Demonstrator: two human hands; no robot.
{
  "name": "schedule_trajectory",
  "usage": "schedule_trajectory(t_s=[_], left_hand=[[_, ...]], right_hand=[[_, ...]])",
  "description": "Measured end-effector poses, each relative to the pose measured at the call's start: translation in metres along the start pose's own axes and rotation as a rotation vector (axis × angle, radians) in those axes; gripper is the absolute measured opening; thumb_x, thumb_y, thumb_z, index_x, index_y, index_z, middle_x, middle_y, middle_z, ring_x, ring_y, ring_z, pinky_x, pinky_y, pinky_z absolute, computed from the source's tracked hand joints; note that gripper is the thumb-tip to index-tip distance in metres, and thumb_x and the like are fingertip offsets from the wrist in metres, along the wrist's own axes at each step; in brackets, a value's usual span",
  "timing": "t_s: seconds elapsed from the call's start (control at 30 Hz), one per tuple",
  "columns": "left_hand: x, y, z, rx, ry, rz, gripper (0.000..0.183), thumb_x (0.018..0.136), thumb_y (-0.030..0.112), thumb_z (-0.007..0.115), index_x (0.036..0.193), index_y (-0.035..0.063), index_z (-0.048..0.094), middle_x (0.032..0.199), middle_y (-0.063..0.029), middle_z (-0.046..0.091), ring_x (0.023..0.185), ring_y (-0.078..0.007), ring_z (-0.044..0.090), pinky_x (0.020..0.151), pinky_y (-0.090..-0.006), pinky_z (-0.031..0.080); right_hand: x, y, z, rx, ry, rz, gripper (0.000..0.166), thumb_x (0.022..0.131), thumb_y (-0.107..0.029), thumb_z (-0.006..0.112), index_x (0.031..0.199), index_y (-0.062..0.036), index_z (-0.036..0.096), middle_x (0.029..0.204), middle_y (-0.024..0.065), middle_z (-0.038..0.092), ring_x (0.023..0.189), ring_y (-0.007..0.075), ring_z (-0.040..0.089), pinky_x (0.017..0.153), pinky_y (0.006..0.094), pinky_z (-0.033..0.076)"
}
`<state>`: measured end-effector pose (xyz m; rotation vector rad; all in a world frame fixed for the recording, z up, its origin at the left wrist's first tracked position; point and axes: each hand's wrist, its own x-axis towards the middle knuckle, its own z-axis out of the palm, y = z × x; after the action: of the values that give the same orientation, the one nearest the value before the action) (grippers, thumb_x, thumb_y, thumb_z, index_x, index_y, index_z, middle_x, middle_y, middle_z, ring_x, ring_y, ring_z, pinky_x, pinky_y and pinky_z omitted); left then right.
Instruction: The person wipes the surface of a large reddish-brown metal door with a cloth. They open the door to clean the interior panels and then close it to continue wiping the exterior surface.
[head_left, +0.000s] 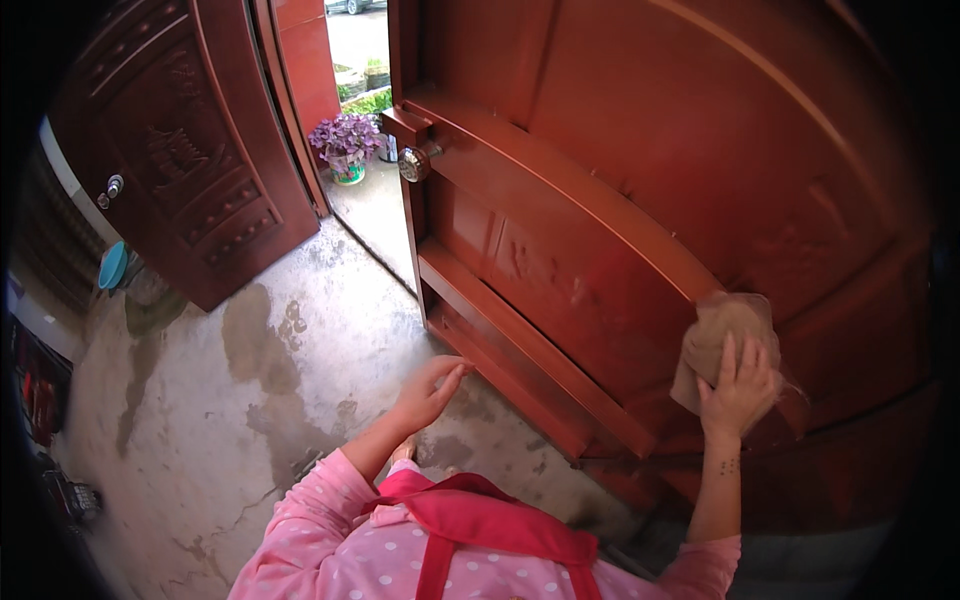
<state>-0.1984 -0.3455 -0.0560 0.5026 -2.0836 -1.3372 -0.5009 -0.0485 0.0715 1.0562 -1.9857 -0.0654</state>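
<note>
My right hand (741, 386) lies on a tan cloth (727, 330) and presses it against the inner side of a reddish-brown metal door (547, 225). The cloth covers part of the door's raised horizontal bar, at the right. My left hand (433, 388) hangs in the air in front of me, near the lower edge of the door, with nothing in it and its fingers loosely bent. A round, faceted doorknob (414, 163) sits at the far left edge of this door.
At the left stands a second, dark red door leaf (195, 150) with a knob. Between the leaves, a potted purple plant (346, 146) stands by the threshold. The concrete floor (217, 420) has damp patches. A turquoise basin (113, 265) is at the far left.
</note>
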Motion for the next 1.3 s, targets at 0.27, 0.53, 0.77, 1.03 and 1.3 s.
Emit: schedule_trajectory(t_s=[0.27,0.53,0.77,1.03,1.3], left_hand=[[-0.001,0.021,-0.006,0.014,0.106,0.017,0.02,0.096,0.012,0.054,0.102,-0.0008,0.067,0.095,-0.0127,0.069,0.087,-0.02,0.065,0.08,-0.03,0.05],[0.039,0.072,0.023,0.32,-0.035,0.503,0.017,0.087,0.001,0.059,0.102,0.0036,0.066,0.094,-0.0132,0.066,0.089,-0.0308,0.062,0.08,-0.0363,0.048],[0.138,0.111,0.044,0.454,0.233,0.838,0.028,0.087,0.01,0.06,0.114,0.0029,0.06,0.119,-0.0149,0.06,0.112,-0.0363,0.053,0.096,-0.0446,0.039],[0.202,0.105,0.085,0.856,0.146,0.741,0.066,0.087,0.042,0.062,0.139,0.0066,0.041,0.145,-0.0159,0.037,0.137,-0.0352,0.028,0.111,-0.0568,0.019],[0.201,0.1,0.095,0.803,0.176,0.697,0.074,0.082,0.046,0.067,0.139,0.0083,0.039,0.146,-0.0122,0.036,0.139,-0.0314,0.027,0.112,-0.0556,0.016]], right_hand=[[0.105,-0.108,0.035,0.209,0.043,-0.066,0.08,0.068,-0.028,0.076,0.14,-0.0225,0.043,0.139,0.0052,0.044,0.123,0.0317,0.042,0.094,0.0533,0.035],[0.191,-0.183,0.055,0.256,0.215,-0.209,0.046,0.083,-0.019,0.051,0.129,-0.015,0.053,0.128,0.0094,0.053,0.108,0.0279,0.05,0.087,0.0406,0.04],[0.092,-0.069,0.008,0.22,0.138,-0.131,0.078,0.058,-0.023,0.08,0.131,-0.0206,0.053,0.133,0.0031,0.052,0.116,0.0225,0.051,0.091,0.0419,0.041],[-0.052,0.065,-0.047,0.086,0.006,0.061,0.088,0.051,-0.014,0.084,0.133,-0.0208,0.051,0.139,0.0044,0.047,0.129,0.0271,0.043,0.101,0.0455,0.036],[-0.074,0.05,-0.006,-0.071,0.03,0.115,0.104,0.047,-0.029,0.09,0.137,-0.0241,0.039,0.147,0.0083,0.03,0.138,0.0342,0.024,0.109,0.0554,0.021]])
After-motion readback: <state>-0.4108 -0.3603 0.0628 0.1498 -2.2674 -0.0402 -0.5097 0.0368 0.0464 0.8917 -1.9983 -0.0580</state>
